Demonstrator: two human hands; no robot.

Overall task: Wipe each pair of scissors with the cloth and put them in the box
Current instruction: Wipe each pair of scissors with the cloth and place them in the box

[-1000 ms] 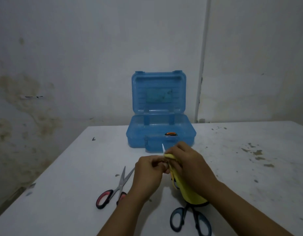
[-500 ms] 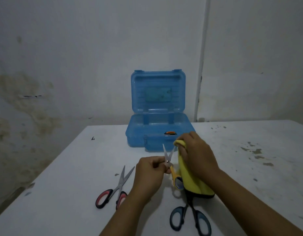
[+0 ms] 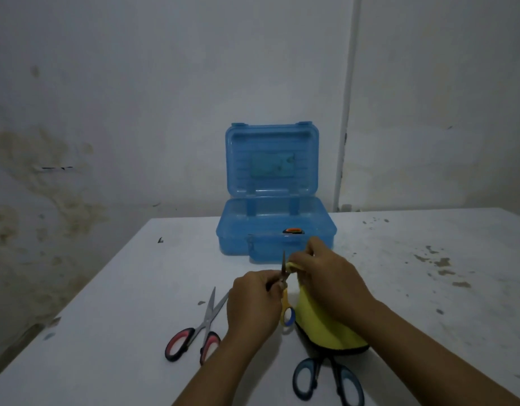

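My left hand (image 3: 253, 303) grips a small pair of yellow-handled scissors (image 3: 287, 315), blades pointing up. My right hand (image 3: 329, 273) holds a yellow cloth (image 3: 320, 326) against the blade tips; the cloth hangs down to the table. Red-handled scissors (image 3: 194, 338) lie on the table left of my left wrist. Blue-handled scissors (image 3: 329, 382) lie near the front edge, their blades hidden under the cloth. The blue plastic box (image 3: 238, 230) stands open behind my hands, with an orange-handled item (image 3: 292, 230) inside.
The white table (image 3: 428, 288) has dark stains on its right side. A stained wall rises right behind the box, and the table's left edge drops off beside the red-handled scissors.
My right hand slid the cloth up off the blades, baring them, then came back to the blade tips. The scissors' blades went from slightly parted to closed.
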